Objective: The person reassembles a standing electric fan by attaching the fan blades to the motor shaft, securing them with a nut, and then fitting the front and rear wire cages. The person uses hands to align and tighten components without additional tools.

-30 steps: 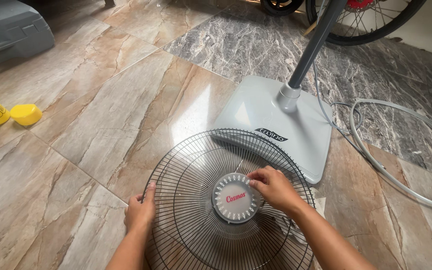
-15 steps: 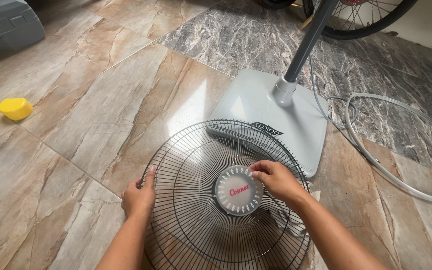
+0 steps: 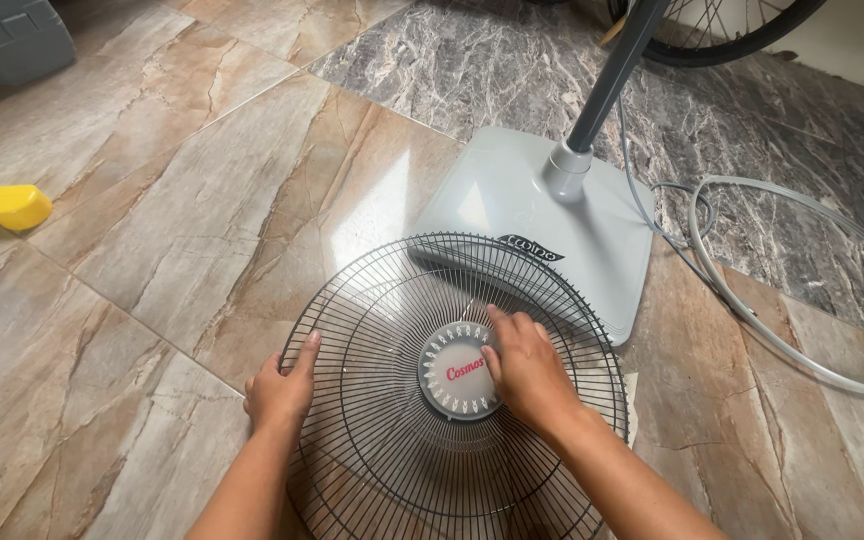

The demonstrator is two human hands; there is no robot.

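Head view: round black wire fan guard (image 3: 392, 400) lies flat on the marble-look floor tiles (image 3: 152, 300), its far edge overlapping the grey fan base (image 3: 532, 215). Left hand (image 3: 280, 392) curls over the guard's left rim, thumb inside the wires, gripping it. Right hand (image 3: 522, 370) lies palm-down on the right side of the round grey centre cap (image 3: 457, 372), fingers spread flat over cap edge & wires, pressing rather than pinching (no closed grasp on anything). 0.5 s ago that hand only touched the cap's right edge w/ its fingertips; now it has slid further over it and covers more of it. The cap's red label has also turned a bit, so the cap seems to be rotating under the hand; the left-hand grip is unchanged.

Around: grey pole (image 3: 607, 85) rising from base, white cord (image 3: 752, 320) looped to the right, yellow cap (image 3: 16, 206) far left, bike wheel (image 3: 732, 45) at top
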